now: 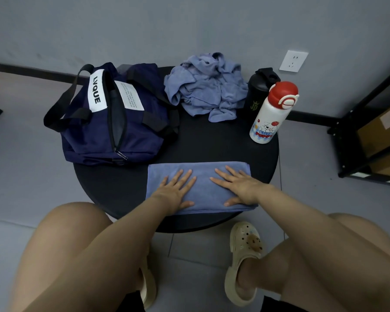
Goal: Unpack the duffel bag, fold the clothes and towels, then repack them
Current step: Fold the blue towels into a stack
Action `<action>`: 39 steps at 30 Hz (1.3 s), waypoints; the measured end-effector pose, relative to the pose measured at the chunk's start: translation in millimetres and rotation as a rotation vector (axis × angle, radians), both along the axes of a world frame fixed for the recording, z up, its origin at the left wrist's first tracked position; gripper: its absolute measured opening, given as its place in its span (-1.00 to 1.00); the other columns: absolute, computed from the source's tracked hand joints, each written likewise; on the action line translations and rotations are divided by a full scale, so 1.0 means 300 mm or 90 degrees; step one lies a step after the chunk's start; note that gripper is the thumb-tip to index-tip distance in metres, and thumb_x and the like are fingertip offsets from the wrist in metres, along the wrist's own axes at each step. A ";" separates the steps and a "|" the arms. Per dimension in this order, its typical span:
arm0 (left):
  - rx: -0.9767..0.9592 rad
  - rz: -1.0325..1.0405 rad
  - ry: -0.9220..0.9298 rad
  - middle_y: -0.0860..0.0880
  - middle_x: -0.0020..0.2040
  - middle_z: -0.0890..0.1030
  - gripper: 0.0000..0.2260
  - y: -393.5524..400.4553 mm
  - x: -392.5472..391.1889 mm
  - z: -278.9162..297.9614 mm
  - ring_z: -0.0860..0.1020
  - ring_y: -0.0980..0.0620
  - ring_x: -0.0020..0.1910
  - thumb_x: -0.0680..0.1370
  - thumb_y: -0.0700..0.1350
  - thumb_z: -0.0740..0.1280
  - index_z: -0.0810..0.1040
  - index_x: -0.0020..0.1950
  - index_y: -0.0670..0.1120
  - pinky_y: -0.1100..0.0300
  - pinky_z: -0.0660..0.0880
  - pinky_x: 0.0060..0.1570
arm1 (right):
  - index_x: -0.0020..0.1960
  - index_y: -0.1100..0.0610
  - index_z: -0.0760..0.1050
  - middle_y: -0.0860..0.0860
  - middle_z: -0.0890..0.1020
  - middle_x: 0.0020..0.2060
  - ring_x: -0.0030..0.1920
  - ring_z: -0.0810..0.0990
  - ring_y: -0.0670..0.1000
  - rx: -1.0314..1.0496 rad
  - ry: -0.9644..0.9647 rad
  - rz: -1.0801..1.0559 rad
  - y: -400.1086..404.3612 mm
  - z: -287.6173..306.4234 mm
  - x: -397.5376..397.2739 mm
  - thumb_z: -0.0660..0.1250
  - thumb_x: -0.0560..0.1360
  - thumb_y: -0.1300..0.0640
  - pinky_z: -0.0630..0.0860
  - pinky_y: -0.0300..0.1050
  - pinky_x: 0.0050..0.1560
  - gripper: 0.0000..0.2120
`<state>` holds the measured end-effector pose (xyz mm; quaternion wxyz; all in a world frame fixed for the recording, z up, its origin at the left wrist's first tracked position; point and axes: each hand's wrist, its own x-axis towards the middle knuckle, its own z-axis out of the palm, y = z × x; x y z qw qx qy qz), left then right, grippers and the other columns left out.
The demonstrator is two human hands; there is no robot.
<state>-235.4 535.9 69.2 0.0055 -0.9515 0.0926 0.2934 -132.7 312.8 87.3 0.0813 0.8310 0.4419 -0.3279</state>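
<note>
A folded blue towel (pixel 203 194) lies flat at the near edge of the round black table (pixel 212 143). My left hand (pixel 178 190) presses on its left half with straight, spread fingers. On its right half my right hand (pixel 236 186) lies flat the same way. The navy duffel bag (pixel 113 122) sits at the table's left with its top zip open and its black straps loose. A crumpled heap of blue cloth (pixel 207 86) is piled at the back of the table, beside the bag.
A black shaker bottle (pixel 260 91) and a white bottle with a red cap (pixel 271 113) stand at the table's right edge. A wall socket (pixel 293 61) is behind them. A black metal shelf with a cardboard box (pixel 378 136) stands at far right. My knees are below the table.
</note>
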 end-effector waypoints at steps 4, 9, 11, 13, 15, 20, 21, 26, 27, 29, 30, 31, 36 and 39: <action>-0.003 -0.024 -0.003 -0.02 0.51 -0.40 -0.29 0.029 -0.019 -0.005 -0.32 -0.04 0.51 0.59 0.26 0.00 -0.39 0.50 0.03 -0.07 -0.19 0.49 | 0.53 -0.07 -0.32 -0.04 -0.32 0.52 0.51 -0.35 0.09 -0.009 -0.021 -0.026 -0.058 -0.024 0.026 0.28 0.50 -0.20 -0.24 0.04 0.48 -0.09; 0.011 -0.041 -0.029 -0.06 0.52 -0.36 -0.31 0.023 -0.015 0.009 -0.29 -0.04 0.52 0.60 0.25 -0.01 -0.37 0.51 0.01 -0.01 -0.23 0.47 | 0.56 -0.06 -0.15 -0.05 -0.17 0.55 0.54 -0.21 0.03 0.039 -0.021 -0.094 -0.097 -0.027 0.045 0.26 0.51 -0.22 -0.18 0.02 0.50 -0.18; -0.004 -0.038 -0.077 -0.05 0.54 -0.31 -0.35 -0.008 -0.004 0.022 -0.25 -0.01 0.53 0.62 0.22 -0.04 -0.31 0.53 -0.01 0.03 -0.24 0.47 | 0.53 0.00 0.12 -0.01 0.11 0.54 0.53 0.04 0.02 0.158 -0.056 -0.200 -0.096 -0.017 0.061 0.27 0.54 -0.13 -0.04 -0.04 0.50 -0.35; -0.040 -0.020 -0.107 -0.04 0.55 -0.27 -0.39 -0.047 0.008 0.033 -0.21 0.01 0.53 0.63 0.18 -0.04 -0.26 0.54 -0.02 0.06 -0.22 0.47 | 0.48 0.07 0.26 0.04 0.28 0.47 0.47 0.22 0.04 0.268 -0.096 -0.342 -0.093 -0.006 0.080 0.29 0.55 -0.03 0.14 -0.07 0.47 -0.45; -0.062 -0.031 -0.107 -0.03 0.55 -0.26 -0.42 -0.089 0.023 0.032 -0.20 0.02 0.54 0.64 0.14 -0.03 -0.23 0.55 -0.02 0.07 -0.20 0.47 | 0.49 0.12 0.24 0.09 0.30 0.45 0.44 0.27 0.08 0.299 -0.089 -0.457 -0.089 -0.003 0.097 0.29 0.56 0.05 0.20 -0.08 0.43 -0.46; -0.063 -0.026 -0.063 -0.01 0.55 -0.26 -0.43 -0.158 0.051 0.001 -0.22 -0.01 0.53 0.64 0.14 -0.02 -0.21 0.55 0.01 0.00 -0.16 0.48 | 0.48 0.16 0.25 0.11 0.36 0.42 0.40 0.34 0.11 0.242 -0.028 -0.560 -0.079 -0.020 0.118 0.29 0.57 0.09 0.27 -0.07 0.39 -0.47; -0.055 -0.020 -0.049 0.01 0.55 -0.28 -0.42 -0.158 0.051 -0.004 -0.24 0.00 0.53 0.64 0.15 -0.03 -0.24 0.55 0.02 -0.01 -0.17 0.48 | 0.47 0.15 0.29 0.11 0.39 0.41 0.38 0.37 0.11 0.236 -0.026 -0.561 -0.079 -0.020 0.120 0.30 0.56 0.10 0.30 -0.07 0.37 -0.50; -0.050 -0.033 -0.039 0.03 0.53 -0.33 -0.41 -0.137 0.050 -0.015 -0.28 0.01 0.52 0.63 0.17 -0.04 -0.29 0.53 0.03 -0.01 -0.20 0.49 | 0.42 0.13 0.36 0.11 0.45 0.32 0.30 0.44 0.12 0.208 -0.049 -0.543 -0.084 -0.019 0.121 0.34 0.53 0.16 0.39 -0.02 0.32 -0.53; -0.049 -0.036 -0.041 0.03 0.53 -0.33 -0.40 -0.133 0.051 -0.015 -0.28 0.01 0.52 0.63 0.18 -0.04 -0.30 0.53 0.04 0.00 -0.20 0.50 | 0.42 0.14 0.36 0.12 0.46 0.30 0.27 0.46 0.12 0.211 -0.043 -0.556 -0.084 -0.020 0.122 0.35 0.53 0.17 0.41 -0.02 0.30 -0.53; -0.052 -0.035 -0.045 0.02 0.53 -0.32 -0.40 -0.130 0.051 -0.015 -0.28 0.00 0.52 0.63 0.17 -0.04 -0.29 0.53 0.04 0.00 -0.20 0.49 | 0.35 0.18 0.43 0.13 0.49 0.24 0.17 0.51 0.09 0.223 -0.031 -0.590 -0.081 -0.018 0.122 0.36 0.52 0.18 0.45 -0.10 0.17 -0.59; -0.057 -0.030 -0.043 0.02 0.54 -0.32 -0.40 -0.130 0.053 -0.014 -0.27 0.00 0.52 0.63 0.17 -0.02 -0.28 0.53 0.04 0.00 -0.19 0.49 | 0.27 0.19 0.49 0.13 0.51 0.18 0.09 0.52 0.06 0.233 -0.033 -0.600 -0.078 -0.012 0.121 0.36 0.51 0.20 0.44 -0.14 0.07 -0.66; -0.066 -0.021 -0.039 0.01 0.54 -0.30 -0.40 -0.133 0.055 -0.009 -0.26 0.00 0.52 0.63 0.16 -0.01 -0.26 0.54 0.03 0.00 -0.18 0.49 | 0.18 0.19 0.53 0.12 0.52 0.12 0.01 0.51 0.04 0.249 -0.037 -0.608 -0.073 -0.005 0.121 0.36 0.51 0.21 0.41 -0.17 -0.01 -0.75; -0.208 0.121 -0.089 -0.06 0.56 0.06 -0.46 -0.176 0.087 0.049 0.07 -0.03 0.52 0.63 0.08 0.12 0.05 0.55 -0.03 0.14 -0.01 0.47 | -0.06 0.13 0.47 0.03 0.57 -0.22 -0.13 0.52 0.01 0.321 0.015 -0.650 -0.030 0.045 0.107 0.33 0.51 0.17 0.44 -0.13 -0.11 -0.95; -0.427 0.302 -0.106 -0.11 0.39 0.41 -0.61 -0.228 0.103 0.120 0.36 -0.03 0.38 0.65 -0.11 0.16 0.30 0.47 -0.15 0.36 0.19 0.28 | -0.10 0.11 0.47 0.01 0.57 -0.26 -0.17 0.54 -0.01 0.377 0.066 -0.672 0.006 0.078 0.097 0.39 0.47 0.16 0.53 -0.09 -0.15 -0.91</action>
